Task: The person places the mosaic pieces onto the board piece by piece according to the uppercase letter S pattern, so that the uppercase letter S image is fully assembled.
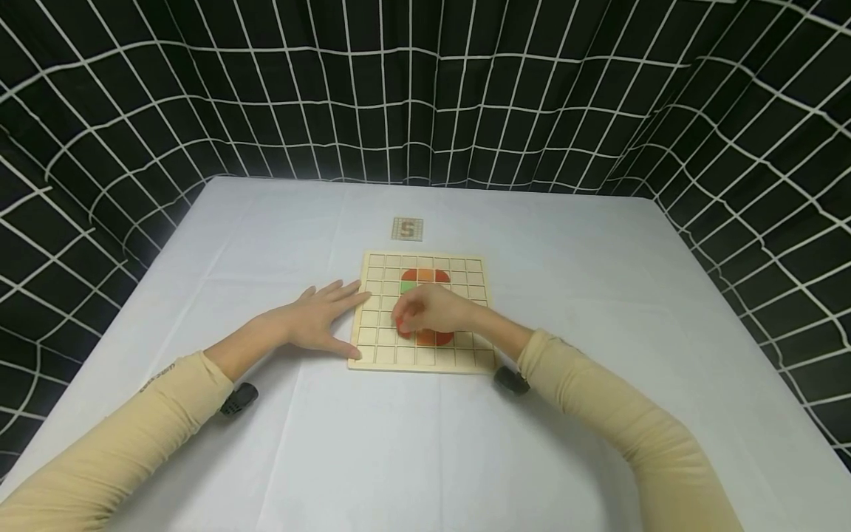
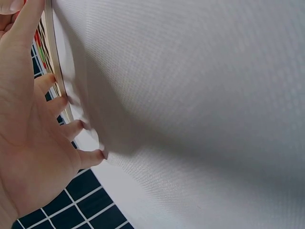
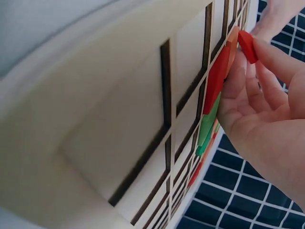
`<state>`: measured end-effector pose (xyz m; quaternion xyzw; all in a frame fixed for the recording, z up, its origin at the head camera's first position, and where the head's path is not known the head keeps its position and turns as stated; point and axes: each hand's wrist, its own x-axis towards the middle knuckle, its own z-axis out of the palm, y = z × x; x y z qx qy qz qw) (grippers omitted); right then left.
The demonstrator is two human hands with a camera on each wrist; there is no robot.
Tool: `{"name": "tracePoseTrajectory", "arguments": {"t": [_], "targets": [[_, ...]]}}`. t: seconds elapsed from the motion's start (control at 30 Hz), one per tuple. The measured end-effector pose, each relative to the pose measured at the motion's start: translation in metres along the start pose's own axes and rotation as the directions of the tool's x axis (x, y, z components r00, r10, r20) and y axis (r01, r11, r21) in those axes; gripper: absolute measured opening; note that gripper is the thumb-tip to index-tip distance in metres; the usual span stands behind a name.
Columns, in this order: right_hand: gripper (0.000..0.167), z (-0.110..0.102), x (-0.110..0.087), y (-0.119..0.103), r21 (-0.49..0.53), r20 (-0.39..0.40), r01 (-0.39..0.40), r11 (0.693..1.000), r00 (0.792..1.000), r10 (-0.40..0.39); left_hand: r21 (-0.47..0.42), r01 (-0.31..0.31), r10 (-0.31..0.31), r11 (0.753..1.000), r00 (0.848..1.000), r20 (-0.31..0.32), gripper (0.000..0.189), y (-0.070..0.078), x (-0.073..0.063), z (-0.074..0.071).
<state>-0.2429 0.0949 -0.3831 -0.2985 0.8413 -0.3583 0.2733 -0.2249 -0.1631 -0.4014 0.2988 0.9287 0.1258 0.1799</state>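
Observation:
A pale wooden board [image 1: 385, 355] with a square grid lies on the white cloth. My right hand [image 1: 435, 309] is over its middle and pinches a red tile with one rounded side [image 3: 247, 46] between thumb and fingers, close over the grid. Beside that tile sit an orange tile [image 1: 425, 338] and another red one [image 1: 445, 338]. Toward the board's far side are an orange tile [image 1: 425, 275] between two red ones and a green tile [image 1: 408, 286]. My right hand hides part of the pattern. Fingers spread, my left hand [image 1: 309, 321] touches the board's left edge.
Behind the board lies a small square card [image 1: 407, 229] with a brown S-like figure on a grid. The white-covered table [image 1: 565, 295] extends around the board, with black curtains [image 1: 399, 89] in a white grid pattern at its back and sides.

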Motion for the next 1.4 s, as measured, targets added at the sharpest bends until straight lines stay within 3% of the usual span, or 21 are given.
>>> {"name": "tracePoseTrajectory", "arguments": {"t": [0.2,0.43,0.87,1.07,1.3,1.4], "targets": [[0.013,0.0007,-0.0009,0.0003,-0.019,0.021,0.047,0.999,0.999,-0.046,0.003,-0.004,0.004,1.0,1.0,0.003,0.107,-0.0008,0.0004,-0.0006],[0.011,0.0009,-0.0012,0.0008,-0.099,0.014,0.043,0.994,0.999,-0.042,0.007,-0.001,0.001,1.0,1.0,0.003,0.107,-0.0012,0.001,-0.0002],[0.013,-0.002,-0.0033,0.0016,-0.136,0.019,0.06,0.989,0.998,-0.058,0.008,-0.002,0.002,1.0,1.0,0.004,0.107,-0.0025,-0.0008,-0.0009],[0.009,-0.0037,-0.0033,0.0035,-0.178,-0.019,0.067,0.982,0.997,-0.071,0.008,-0.002,0.002,1.0,1.0,0.008,0.107,-0.0025,-0.0011,-0.001],[0.016,-0.0048,-0.0044,0.0058,-0.101,-0.04,0.033,0.994,0.999,-0.037,0.008,0.002,-0.002,1.0,1.0,0.008,0.107,-0.0031,-0.0006,-0.0005],[0.021,-0.0065,-0.0043,0.008,0.001,-0.067,-0.008,1.0,0.998,0.008,0.009,0.003,-0.004,1.0,1.0,0.009,0.108,-0.0035,-0.0008,0.0001]]}}
